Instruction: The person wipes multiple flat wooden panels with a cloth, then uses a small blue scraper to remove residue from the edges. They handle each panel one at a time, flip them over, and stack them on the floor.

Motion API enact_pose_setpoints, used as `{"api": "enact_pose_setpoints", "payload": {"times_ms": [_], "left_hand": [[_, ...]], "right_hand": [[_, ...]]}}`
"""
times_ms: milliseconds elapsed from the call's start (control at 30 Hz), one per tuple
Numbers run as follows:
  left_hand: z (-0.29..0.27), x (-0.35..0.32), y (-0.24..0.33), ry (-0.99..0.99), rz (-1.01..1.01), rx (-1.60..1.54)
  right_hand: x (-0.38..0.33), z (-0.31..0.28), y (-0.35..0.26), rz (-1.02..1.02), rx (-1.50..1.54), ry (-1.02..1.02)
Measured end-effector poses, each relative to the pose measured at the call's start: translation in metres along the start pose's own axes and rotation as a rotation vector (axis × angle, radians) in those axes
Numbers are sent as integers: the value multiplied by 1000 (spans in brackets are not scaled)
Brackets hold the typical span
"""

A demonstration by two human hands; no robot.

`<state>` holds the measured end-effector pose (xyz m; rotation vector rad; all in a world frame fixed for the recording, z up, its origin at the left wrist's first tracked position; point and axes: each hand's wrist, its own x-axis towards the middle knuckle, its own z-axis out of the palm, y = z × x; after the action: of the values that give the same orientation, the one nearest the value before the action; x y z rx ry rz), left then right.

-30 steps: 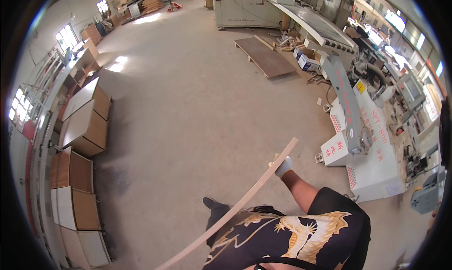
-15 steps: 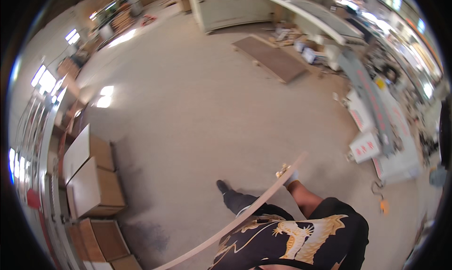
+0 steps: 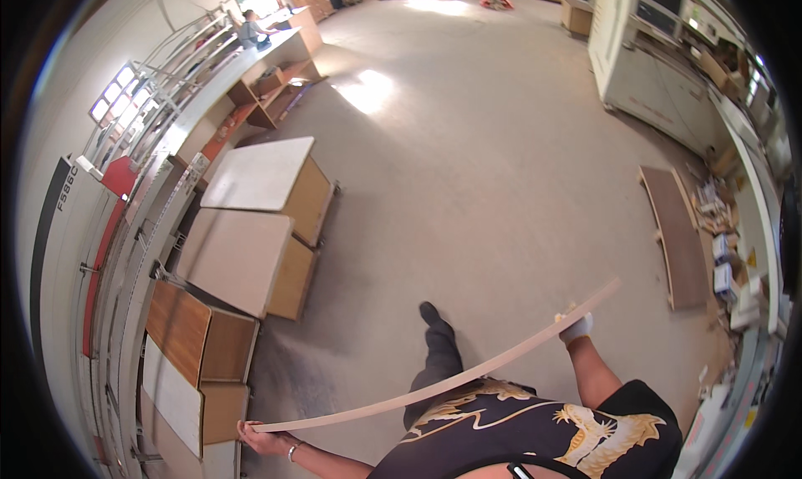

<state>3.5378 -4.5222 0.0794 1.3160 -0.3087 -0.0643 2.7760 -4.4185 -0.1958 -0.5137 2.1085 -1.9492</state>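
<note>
A long, narrow, pale wood strip [image 3: 501, 359] stretches across the front of my body. It looks bowed in this view. My left hand [image 3: 264, 440] is bare, with a bracelet at the wrist, and its fingers are closed round the strip's left end. Farther to the right, my right hand [image 3: 575, 327] wears a white glove with yellowish fingers and grips the strip a little short of its right end. The strip partly hides the right fingers.
Wheeled wooden carts or cabinets with flat tops [image 3: 238, 249] line the left, beside a long machine [image 3: 109, 253]. A person [image 3: 251, 30] is at the far-left bench. A brown board [image 3: 675, 237] lies at right near a large white machine [image 3: 656, 82]. My shoe [image 3: 429, 314] is on the floor.
My view has turned left, so the carts and the brown board sit farther right. My left hand and the strip's left end have come into view. My right hand still holds the strip.
</note>
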Motion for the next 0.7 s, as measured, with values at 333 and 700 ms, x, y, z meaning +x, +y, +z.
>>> {"api": "enact_pose_setpoints", "payload": {"times_ms": [333,700], "left_hand": [[462,9,-70,-274,-53,-234],[830,-39,-138,-168,-37,-178]], "right_hand": [[201,227,-37,449,158,-414],[419,542,-29,885,929,-24]]}}
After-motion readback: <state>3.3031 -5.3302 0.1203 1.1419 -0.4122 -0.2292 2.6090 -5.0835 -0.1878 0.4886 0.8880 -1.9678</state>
